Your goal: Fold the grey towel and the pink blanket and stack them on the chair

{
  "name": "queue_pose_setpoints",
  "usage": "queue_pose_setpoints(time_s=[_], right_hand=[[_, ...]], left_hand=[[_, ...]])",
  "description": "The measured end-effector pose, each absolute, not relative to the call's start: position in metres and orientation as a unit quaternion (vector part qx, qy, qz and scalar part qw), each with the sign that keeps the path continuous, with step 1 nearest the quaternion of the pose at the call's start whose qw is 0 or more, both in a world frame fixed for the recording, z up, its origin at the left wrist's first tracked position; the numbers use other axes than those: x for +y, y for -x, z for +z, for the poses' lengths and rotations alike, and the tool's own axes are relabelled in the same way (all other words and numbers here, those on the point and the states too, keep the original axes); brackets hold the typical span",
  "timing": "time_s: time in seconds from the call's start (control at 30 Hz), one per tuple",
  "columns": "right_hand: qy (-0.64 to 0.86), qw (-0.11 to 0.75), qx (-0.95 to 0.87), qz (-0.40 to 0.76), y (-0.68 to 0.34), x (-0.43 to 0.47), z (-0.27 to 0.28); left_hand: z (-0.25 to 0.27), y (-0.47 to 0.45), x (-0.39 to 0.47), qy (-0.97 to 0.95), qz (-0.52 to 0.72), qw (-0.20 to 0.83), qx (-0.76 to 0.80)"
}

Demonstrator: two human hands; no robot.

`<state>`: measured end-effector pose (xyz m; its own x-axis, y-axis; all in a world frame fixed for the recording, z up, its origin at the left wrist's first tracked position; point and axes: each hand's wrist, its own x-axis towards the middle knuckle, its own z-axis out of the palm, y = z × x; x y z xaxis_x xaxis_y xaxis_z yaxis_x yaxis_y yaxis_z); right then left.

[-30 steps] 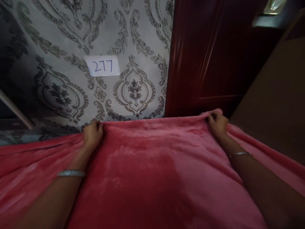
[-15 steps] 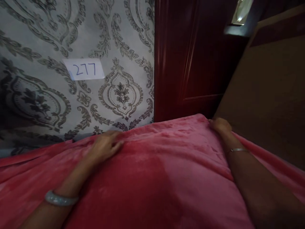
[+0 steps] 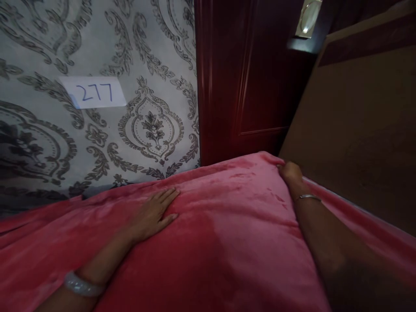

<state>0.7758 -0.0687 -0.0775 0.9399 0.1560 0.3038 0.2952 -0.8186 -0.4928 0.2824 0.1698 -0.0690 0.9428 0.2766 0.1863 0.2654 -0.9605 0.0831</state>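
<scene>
A plush pinkish-red blanket (image 3: 195,242) spreads over the lower part of the view, with a raised corner at the far right end. My left hand (image 3: 155,214) lies flat on it, fingers stretched out and thumb apart. At the far right corner, my right hand (image 3: 290,172) is closed on the blanket's edge, and its fingertips are partly hidden. A pale bangle (image 3: 82,285) circles my left wrist and a thin metal bracelet (image 3: 308,197) my right. What lies under the blanket cannot be seen.
Patterned grey wallpaper (image 3: 152,125) rises behind the blanket, with a paper marked 277 (image 3: 94,92) on it. A dark red wooden door (image 3: 224,86) with a metal plate (image 3: 308,19) stands beyond. A large brown cardboard panel (image 3: 360,117) leans at the right.
My left hand has moved from the blanket's far edge nearer to me and now lies flat. My right hand stays at the corner. The view has shifted slightly to the right.
</scene>
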Motion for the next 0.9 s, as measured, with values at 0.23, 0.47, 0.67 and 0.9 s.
queue_pose_setpoints(time_s=[0.23, 0.47, 0.67, 0.9], right_hand=[[0.961, 0.236, -0.098, -0.102, -0.784, -0.073, -0.072], [0.946, 0.216, -0.133, -0.202, -0.761, -0.073, -0.054], [0.953, 0.251, -0.095, -0.142, -0.751, -0.073, -0.039], [0.948, 0.28, -0.114, -0.098, -0.764, -0.064, -0.032]], left_hand=[[-0.073, -0.282, 0.17, -0.972, 0.21, -0.043, 0.096], [-0.069, -0.287, 0.164, -0.967, 0.247, -0.061, 0.028], [-0.067, -0.289, 0.162, -0.976, 0.213, -0.031, 0.035], [-0.069, -0.29, 0.164, -0.975, 0.216, -0.051, 0.027]])
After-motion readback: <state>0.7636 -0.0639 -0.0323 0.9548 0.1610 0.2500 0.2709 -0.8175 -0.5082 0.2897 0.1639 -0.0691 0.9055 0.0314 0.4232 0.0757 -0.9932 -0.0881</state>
